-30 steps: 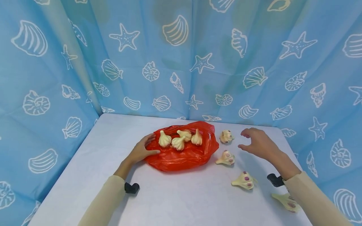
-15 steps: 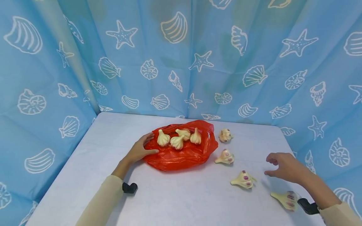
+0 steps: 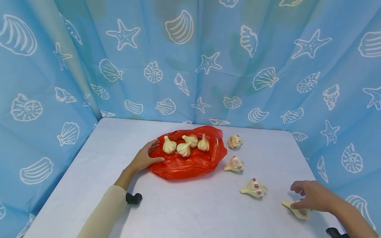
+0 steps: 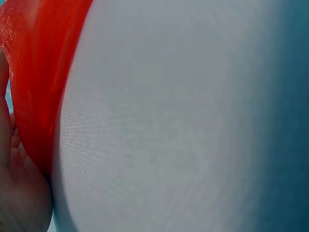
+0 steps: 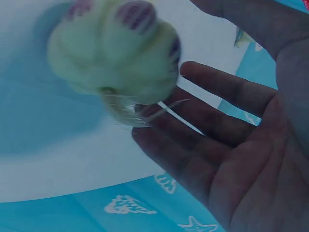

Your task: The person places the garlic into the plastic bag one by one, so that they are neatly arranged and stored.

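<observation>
A red plastic bag [image 3: 186,168] lies on the table with several garlic bulbs [image 3: 169,145] in its mouth. My left hand [image 3: 145,158] rests at the bag's left side, thumb and fingers spread along its edge; in the left wrist view the palm [image 4: 24,198] lies against the red plastic. At the right, my right hand [image 3: 317,196] reaches over a purple-streaked garlic bulb [image 3: 302,214], thumb overlapping its neck. The right wrist view has this bulb [image 5: 116,48] close in front of spread fingers [image 5: 227,89], with a gap between palm and bulb.
Three more garlic bulbs lie between bag and right hand: one far back [image 3: 234,141], one near the bag's corner [image 3: 234,164], one nearer me [image 3: 254,188]. A blue curtain [image 3: 190,66] with white shells surrounds the white table [image 3: 190,211] at back and sides.
My right hand has moved right and toward me, from beside the far bulbs to over the nearest right bulb. The left hand stays at the bag. The head view shifts slightly.
</observation>
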